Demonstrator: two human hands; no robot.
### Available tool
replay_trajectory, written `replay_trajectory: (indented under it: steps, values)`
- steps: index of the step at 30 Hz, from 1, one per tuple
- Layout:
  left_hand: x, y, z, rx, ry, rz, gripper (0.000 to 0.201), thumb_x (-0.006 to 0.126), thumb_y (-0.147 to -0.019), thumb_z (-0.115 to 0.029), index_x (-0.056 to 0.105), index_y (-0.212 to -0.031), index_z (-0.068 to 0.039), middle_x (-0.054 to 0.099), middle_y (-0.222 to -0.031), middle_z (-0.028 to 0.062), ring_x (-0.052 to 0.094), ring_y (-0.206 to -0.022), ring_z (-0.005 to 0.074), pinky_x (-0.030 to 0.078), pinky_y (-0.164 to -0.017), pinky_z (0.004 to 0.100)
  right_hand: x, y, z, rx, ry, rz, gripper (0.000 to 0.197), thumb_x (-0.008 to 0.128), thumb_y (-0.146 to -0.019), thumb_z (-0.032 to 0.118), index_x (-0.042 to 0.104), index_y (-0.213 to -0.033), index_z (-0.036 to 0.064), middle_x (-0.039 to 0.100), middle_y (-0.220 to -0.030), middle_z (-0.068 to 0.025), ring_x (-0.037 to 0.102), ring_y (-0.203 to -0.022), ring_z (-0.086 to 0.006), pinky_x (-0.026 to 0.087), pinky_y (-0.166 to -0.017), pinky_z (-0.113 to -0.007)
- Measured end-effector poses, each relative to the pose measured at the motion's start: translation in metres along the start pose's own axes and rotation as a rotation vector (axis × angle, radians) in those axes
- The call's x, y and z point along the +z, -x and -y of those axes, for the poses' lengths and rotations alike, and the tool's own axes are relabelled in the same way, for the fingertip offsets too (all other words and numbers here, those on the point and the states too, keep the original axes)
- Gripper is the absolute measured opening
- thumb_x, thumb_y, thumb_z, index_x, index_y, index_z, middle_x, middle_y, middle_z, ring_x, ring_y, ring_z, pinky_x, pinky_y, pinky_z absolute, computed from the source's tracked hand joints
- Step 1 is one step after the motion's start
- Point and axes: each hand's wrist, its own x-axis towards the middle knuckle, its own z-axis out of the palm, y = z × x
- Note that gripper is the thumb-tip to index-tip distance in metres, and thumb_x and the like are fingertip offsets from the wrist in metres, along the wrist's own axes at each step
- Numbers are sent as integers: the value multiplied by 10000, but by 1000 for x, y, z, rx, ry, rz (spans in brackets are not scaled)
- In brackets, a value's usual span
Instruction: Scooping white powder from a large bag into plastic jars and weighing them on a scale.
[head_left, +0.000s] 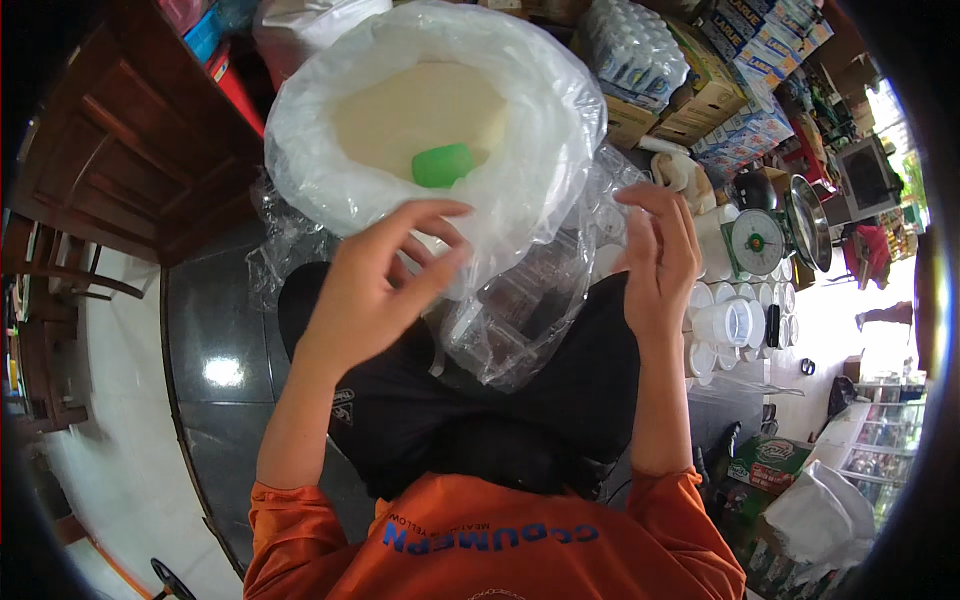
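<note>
In front of me stands a large white plastic-lined sack [545,110], its mouth spread wide. Inside lies a pale cream, fine-looking material [400,115], with a green plastic cup [442,166] resting on it near the close side. My left hand [385,280] hovers by the sack's near rim, fingers curved and apart, with nothing visible in it. Off to the right, my right hand [662,235] is raised with bent fingers and a gap to the thumb, beside a loose clear plastic bag [520,320]. Whether its fingertips touch that plastic is unclear. The bag drapes between my knees.
At right, a dial scale [757,242] with a metal pan stands near several white-lidded tubs [722,322]. Wrapped cans [632,55] and stacked cartons [745,130] fill the back right. A wooden cabinet [120,140] is at left, above dark floor tiles [222,330].
</note>
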Motion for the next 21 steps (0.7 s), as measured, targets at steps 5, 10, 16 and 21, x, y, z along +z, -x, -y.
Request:
replay_trajectory:
  steps: [5, 10, 16, 21]
  values:
    - [2, 12, 16, -62, -23, 168, 318, 723, -1002, -181, 691, -1291, -49, 756, -1028, 57, 705, -847, 108, 547, -697, 268, 14, 11, 12, 180, 68, 547, 106, 703, -914, 104, 711, -948, 5, 686, -849, -84, 678, -789, -200, 549, -741, -376]
    - [52, 5, 43, 104, -230, 443, 350, 685, -1017, -221, 664, -1300, -17, 732, -1174, 164, 724, -1054, 364, 574, -901, 436, 42, 49, -63, 97, 610, 912, 301, 791, -849, 212, 733, -1072, 19, 711, -1105, -163, 699, -1026, -316, 558, -887, -447]
    - [72, 7, 51, 159, -238, 407, 355, 653, -1018, -234, 645, -1294, -10, 693, -1228, 180, 699, -1080, 392, 562, -945, 472, 86, 40, -98, -36, 989, 766, 503, 783, -833, 331, 715, -1220, 16, 635, -1292, -225, 594, -1259, -372, 436, -1105, -527]
    - [67, -5, 34, 143, -111, 433, 372, 660, -1030, -248, 639, -1314, -10, 696, -1263, 179, 713, -1091, 363, 570, -954, 450, 104, 67, -172, -177, 1039, 622, 536, 784, -734, 393, 730, -1138, 44, 611, -1193, -174, 601, -1133, -318, 404, -995, -493]
